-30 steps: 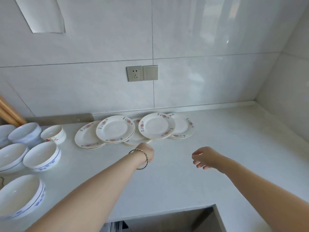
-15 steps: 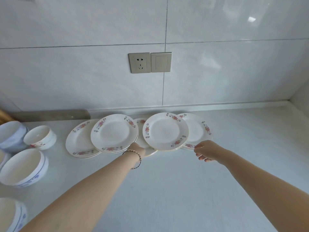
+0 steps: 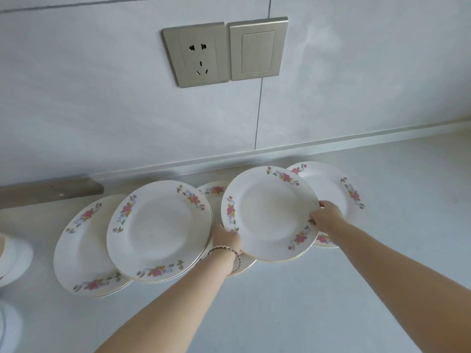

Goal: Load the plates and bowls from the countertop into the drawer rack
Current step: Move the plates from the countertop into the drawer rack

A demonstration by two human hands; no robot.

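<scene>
The plate (image 3: 267,212), on the countertop (image 3: 305,301) below and right of the wall socket (image 3: 196,54), is now in my grip. My right hand (image 3: 326,220) pinches its right rim, thumb on top, and my left hand (image 3: 226,239) curls under its near-left rim; a moment ago both were only reaching in. I judge it ready to lift. It overlaps the end plate (image 3: 331,189) further right and the middle plate (image 3: 214,192). A stack (image 3: 158,230) lies below-left of the socket, a bowl (image 3: 15,261) beyond. The rack is out of view.

One head-worn wide-angle camera looks forward and down, close over the countertop (image 3: 331,301) toward the tiled wall (image 3: 102,110).
</scene>
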